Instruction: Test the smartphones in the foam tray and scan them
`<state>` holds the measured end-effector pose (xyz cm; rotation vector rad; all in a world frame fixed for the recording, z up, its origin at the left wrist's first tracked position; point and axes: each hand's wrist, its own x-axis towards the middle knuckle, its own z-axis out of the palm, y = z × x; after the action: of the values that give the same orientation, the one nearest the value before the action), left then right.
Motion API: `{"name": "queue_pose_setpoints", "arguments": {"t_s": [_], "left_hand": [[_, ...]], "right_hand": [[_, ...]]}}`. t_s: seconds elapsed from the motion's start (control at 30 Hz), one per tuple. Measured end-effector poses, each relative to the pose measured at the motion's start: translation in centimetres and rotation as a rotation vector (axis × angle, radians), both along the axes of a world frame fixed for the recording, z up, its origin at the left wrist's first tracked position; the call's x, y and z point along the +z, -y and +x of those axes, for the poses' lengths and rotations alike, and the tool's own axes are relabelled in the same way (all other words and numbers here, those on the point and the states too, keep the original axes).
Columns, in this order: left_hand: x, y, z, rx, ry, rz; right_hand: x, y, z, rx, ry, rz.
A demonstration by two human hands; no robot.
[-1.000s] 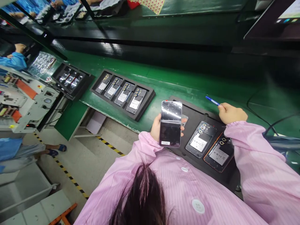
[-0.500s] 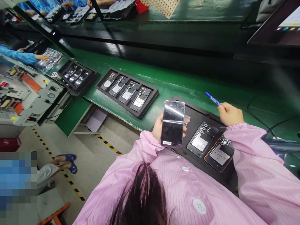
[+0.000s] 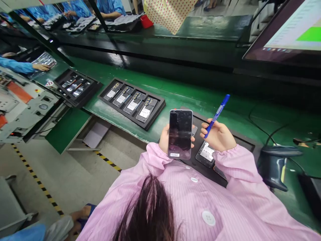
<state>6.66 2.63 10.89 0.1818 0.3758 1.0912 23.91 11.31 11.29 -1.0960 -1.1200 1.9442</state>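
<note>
My left hand [image 3: 164,140] is wrapped round a smartphone [image 3: 180,134], its dark glossy screen facing me and a small white label at its lower edge. To the right, my right hand [image 3: 220,135] pinches a blue marker pen [image 3: 217,115] that slants up to the right. Below and behind my hands lies a black foam tray [image 3: 244,142]. It holds phones with their backs off; one opened phone [image 3: 206,154] with a white-labelled battery shows under my right hand, and another is mostly hidden by my sleeve.
Left along the green bench [image 3: 105,115] lies a second foam tray [image 3: 160,108] of several opened phones. Beyond it is another black tray [image 3: 81,97]. A barcode scanner [image 3: 273,164] stands at right, below a monitor [image 3: 288,40]. A co-worker's hand [image 3: 41,67] rests at far left.
My right hand has moved left toward the phone and turned, and the pen has swung from pointing up-left to up-right. My left hand still holds the phone. The camera view has shifted.
</note>
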Motion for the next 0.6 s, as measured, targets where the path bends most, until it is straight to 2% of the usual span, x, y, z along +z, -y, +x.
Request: {"name": "queue_pose_setpoints", "arguments": {"t_s": [0.13, 0.27, 0.37, 0.43, 0.5, 0.6], "left_hand": [[0.3, -0.1, 0.0, 0.003, -0.022, -0.029], [0.5, 0.1, 0.0, -0.002, -0.032, -0.02], [0.6, 0.3, 0.3, -0.073, -0.028, -0.034], [0.5, 0.5, 0.6, -0.068, -0.045, -0.046], [0.4, 0.8, 0.8, -0.029, -0.064, -0.041], [0.6, 1.5, 0.5, 0.049, -0.075, -0.003]], "right_hand": [[0.0, 1.1, -0.2, -0.11, -0.071, 0.078], [-0.9, 1.5, 0.1, -0.221, -0.174, 0.08], [-1.6, 1.9, 0.4, -0.263, -0.071, 0.159], [-1.9, 2.1, 0.6, -0.267, 0.025, 0.202], [-2.2, 2.1, 0.5, -0.269, 0.038, 0.156], [-1.8, 2.3, -0.3, -0.219, -0.113, -0.036]]}}
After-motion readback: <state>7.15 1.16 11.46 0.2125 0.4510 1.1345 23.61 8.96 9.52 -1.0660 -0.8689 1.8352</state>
